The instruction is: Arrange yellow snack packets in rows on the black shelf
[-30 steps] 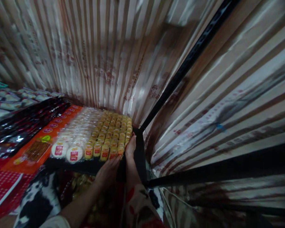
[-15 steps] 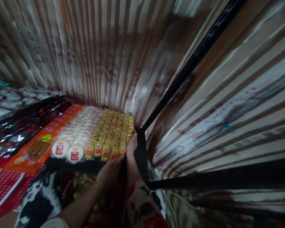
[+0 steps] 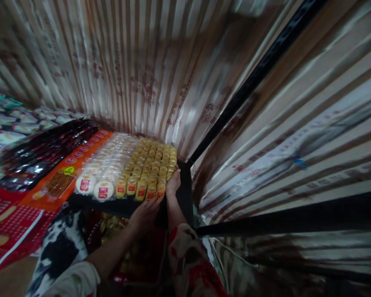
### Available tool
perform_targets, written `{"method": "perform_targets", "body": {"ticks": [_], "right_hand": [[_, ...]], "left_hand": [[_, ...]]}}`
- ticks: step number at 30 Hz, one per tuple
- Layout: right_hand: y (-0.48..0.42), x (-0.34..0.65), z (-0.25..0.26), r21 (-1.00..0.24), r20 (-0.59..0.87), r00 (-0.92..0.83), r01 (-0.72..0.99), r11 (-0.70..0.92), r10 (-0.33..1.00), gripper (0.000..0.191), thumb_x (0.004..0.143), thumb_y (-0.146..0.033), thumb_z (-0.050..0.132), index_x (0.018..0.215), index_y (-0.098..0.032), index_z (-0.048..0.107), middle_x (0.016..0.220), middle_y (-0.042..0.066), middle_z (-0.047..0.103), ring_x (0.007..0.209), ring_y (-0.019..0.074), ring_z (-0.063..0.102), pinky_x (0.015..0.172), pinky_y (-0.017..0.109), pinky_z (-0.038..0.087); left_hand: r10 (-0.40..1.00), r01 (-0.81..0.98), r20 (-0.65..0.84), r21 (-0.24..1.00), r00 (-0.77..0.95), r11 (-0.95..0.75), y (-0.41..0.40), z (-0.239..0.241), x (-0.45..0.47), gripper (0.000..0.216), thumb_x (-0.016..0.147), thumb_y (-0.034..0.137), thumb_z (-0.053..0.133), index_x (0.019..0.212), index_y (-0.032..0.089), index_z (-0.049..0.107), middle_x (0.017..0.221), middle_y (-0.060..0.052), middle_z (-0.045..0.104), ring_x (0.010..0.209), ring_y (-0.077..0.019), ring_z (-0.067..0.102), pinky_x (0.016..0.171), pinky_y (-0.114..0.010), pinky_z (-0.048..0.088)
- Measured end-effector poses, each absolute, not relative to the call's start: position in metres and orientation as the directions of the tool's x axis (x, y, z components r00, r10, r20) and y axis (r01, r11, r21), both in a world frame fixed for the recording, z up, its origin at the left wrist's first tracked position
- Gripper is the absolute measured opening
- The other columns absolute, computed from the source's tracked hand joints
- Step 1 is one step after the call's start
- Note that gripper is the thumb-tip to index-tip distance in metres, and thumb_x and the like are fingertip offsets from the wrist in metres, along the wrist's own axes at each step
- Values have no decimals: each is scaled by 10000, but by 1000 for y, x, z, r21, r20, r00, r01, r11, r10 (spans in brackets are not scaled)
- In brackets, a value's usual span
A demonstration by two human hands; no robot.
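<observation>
Rows of small yellow wrapped snack cakes (image 3: 148, 165) stand close together on a black shelf (image 3: 184, 189). My left hand (image 3: 146, 212) rests its outstretched fingers against the front row, near its right end. Along the right side of the block, my right hand (image 3: 174, 181) presses its extended fingers to the outermost cakes. Neither hand is wrapped round a packet. Round white wrapped cakes (image 3: 103, 189) lie in rows just left of the yellow ones.
An orange snack bag (image 3: 54, 185), dark glossy packets (image 3: 24, 165) and pale packets (image 3: 6, 119) fill the left. Striped sheeting (image 3: 148, 74) hangs behind, with black frame bars (image 3: 235, 103) at the right. Below the shelf, more gold packets (image 3: 114, 229) sit in a red container.
The view has shifted slightly, so shelf and goods appear a little higher and further right. Both hands keep their places against the yellow cakes.
</observation>
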State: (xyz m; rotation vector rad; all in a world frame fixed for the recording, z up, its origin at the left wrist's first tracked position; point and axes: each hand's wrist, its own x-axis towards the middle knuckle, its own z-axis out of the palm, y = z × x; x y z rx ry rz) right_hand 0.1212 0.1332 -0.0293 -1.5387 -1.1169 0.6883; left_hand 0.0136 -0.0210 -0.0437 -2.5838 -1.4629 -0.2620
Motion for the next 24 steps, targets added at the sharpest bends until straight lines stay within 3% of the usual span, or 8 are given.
{"method": "perform_targets", "body": {"ticks": [6, 17, 24], "right_hand": [[133, 121, -30, -951, 122, 398, 308, -7, 909, 618, 891, -492, 120, 1220, -187, 546, 1251, 91, 572, 1169, 211, 501, 993, 362, 338], [133, 119, -25, -950, 106, 399, 310, -26, 911, 583, 898, -465, 120, 1236, -211, 522, 1247, 79, 567, 1171, 213, 487, 1000, 376, 326], [136, 117, -24, -946, 100, 422, 322, -45, 901, 577, 896, -457, 133, 1237, -196, 519, 1254, 85, 559, 1170, 217, 483, 1000, 380, 325]], "left_hand": [[842, 867, 220, -39, 492, -497, -21, -35, 14, 472, 849, 263, 382, 1289, 130, 491, 1410, -68, 422, 1263, -208, 385, 977, -347, 331], [812, 867, 323, -60, 486, -495, -18, -41, 13, 522, 838, 232, 359, 1347, 128, 413, 1427, -66, 393, 1345, -211, 265, 1103, -410, 157], [836, 880, 290, -54, 467, -473, -17, -37, 15, 546, 812, 204, 359, 1349, 117, 409, 1426, -89, 391, 1356, -218, 250, 1110, -434, 158]]}}
